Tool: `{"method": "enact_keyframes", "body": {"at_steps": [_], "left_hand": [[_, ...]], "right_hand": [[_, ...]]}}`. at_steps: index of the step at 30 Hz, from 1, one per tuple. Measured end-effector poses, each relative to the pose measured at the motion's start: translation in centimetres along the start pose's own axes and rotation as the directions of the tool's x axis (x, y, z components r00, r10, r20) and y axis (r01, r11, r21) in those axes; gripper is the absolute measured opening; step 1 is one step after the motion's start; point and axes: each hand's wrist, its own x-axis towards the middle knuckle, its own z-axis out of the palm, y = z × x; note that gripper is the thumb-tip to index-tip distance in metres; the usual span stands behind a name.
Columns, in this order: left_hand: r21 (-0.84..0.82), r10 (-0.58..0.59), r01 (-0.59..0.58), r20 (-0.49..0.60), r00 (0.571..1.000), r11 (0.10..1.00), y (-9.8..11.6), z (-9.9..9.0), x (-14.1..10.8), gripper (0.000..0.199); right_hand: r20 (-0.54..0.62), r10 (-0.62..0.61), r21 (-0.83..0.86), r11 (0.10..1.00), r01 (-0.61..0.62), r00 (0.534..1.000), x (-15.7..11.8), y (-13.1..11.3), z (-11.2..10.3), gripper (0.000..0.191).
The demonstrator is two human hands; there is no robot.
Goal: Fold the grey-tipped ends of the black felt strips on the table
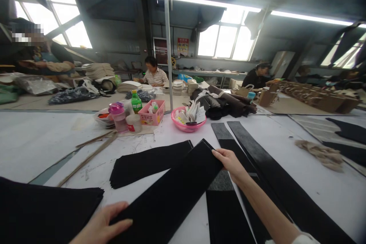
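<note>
A long black fabric strip (174, 194) slants across the front of the table, lifted at both ends. My left hand (107, 221) pinches its near left edge between thumb and fingers. At the far right corner, my right hand (228, 162) grips the same strip. Behind it lies a stack of black fabric pieces (148, 160). Another black fabric stack (42, 213) sits at the lower left, close to my left hand. Under my right forearm run long black strips with grey ends (257, 156), flat on the table.
The white table (183, 228) holds a pink basin (188, 126) of tags, a pink box (153, 113), a green bottle (136, 101) and a pink-lidded jug (117, 116). A beige cloth (320, 154) lies at right. A metal pole (168, 45) stands beyond. Several people work behind.
</note>
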Motion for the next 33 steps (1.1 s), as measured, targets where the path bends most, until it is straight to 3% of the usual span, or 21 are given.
{"method": "enact_keyframes", "body": {"at_steps": [2, 5, 7, 10, 14, 17, 20, 25, 33], "left_hand": [[0.074, -0.018, 0.017, 0.013, 1.000, 0.997, 2.7, -4.8, 1.9, 0.035], [0.207, 0.014, 0.033, -0.221, 0.975, 0.978, 5.6, -10.5, 5.9, 0.053], [0.314, 0.028, 0.063, -0.277, 0.960, 0.947, 6.0, -13.0, 8.9, 0.068], [0.495, 0.115, 0.064, -0.323, 0.939, 0.867, 4.3, -15.1, 13.1, 0.075], [0.620, 0.152, 0.157, -0.415, 0.897, 0.769, 0.1, -15.5, 16.7, 0.069], [0.602, 0.134, 0.227, -0.495, 0.859, 0.766, -1.8, -15.4, 17.8, 0.052], [0.631, 0.165, 0.256, -0.529, 0.832, 0.732, -1.8, -15.5, 18.1, 0.044], [0.766, 0.228, 0.271, -0.475, 0.850, 0.583, -1.1, -15.0, 18.0, 0.043], [0.872, 0.303, 0.271, -0.409, 0.861, 0.407, -0.1, -11.5, 15.9, 0.052]], "right_hand": [[-0.051, -0.014, -0.120, 0.993, 0.007, 0.999, 2.2, 0.6, 1.2, 0.045], [-0.109, -0.051, -0.287, 0.958, 0.018, 0.993, 6.1, 1.4, 3.6, 0.044], [-0.142, -0.048, -0.356, 0.934, -0.006, 0.989, 8.7, 2.4, 5.3, 0.039], [-0.195, -0.047, -0.495, 0.867, -0.057, 0.980, 11.9, 4.6, 7.2, 0.025], [-0.240, -0.046, -0.653, 0.747, -0.126, 0.970, 13.7, 7.4, 8.4, 0.010], [-0.236, -0.060, -0.716, 0.686, -0.132, 0.970, 13.9, 8.4, 8.8, 0.011], [-0.210, -0.076, -0.755, 0.646, -0.112, 0.975, 13.8, 8.6, 9.0, 0.017], [-0.191, -0.099, -0.776, 0.624, -0.089, 0.977, 13.5, 8.6, 9.1, 0.018], [-0.196, -0.106, -0.765, 0.639, -0.085, 0.975, 13.2, 7.8, 8.4, 0.021]]}}
